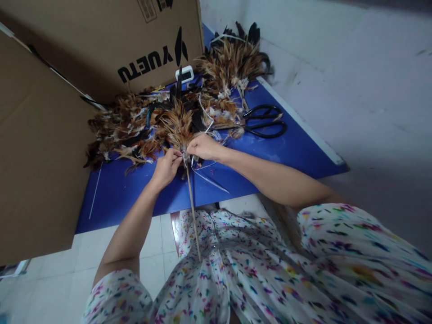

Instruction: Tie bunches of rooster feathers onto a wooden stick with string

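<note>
A bunch of brown and black feathers [177,121] is gathered around the top of a thin wooden stick [191,198], like a feather duster. The stick points down toward my lap. My left hand [166,168] is closed in a pinch at the left of the feather base, its fingertips against the binding. From the right, my right hand [204,147] pinches close to the same spot; what is between its fingers is hidden. A loose white string [211,180] trails beside the stick, below my right hand. Black-handled scissors [265,121] lie to the right, blades partly under feathers.
Loose feathers [118,126] cover the back and left of the blue table [111,193]. A tied feather bundle [232,58] lies at the back right, near a small white-framed device [184,74]. A cardboard box [101,40] stands behind; a pale wall [337,90] borders the right.
</note>
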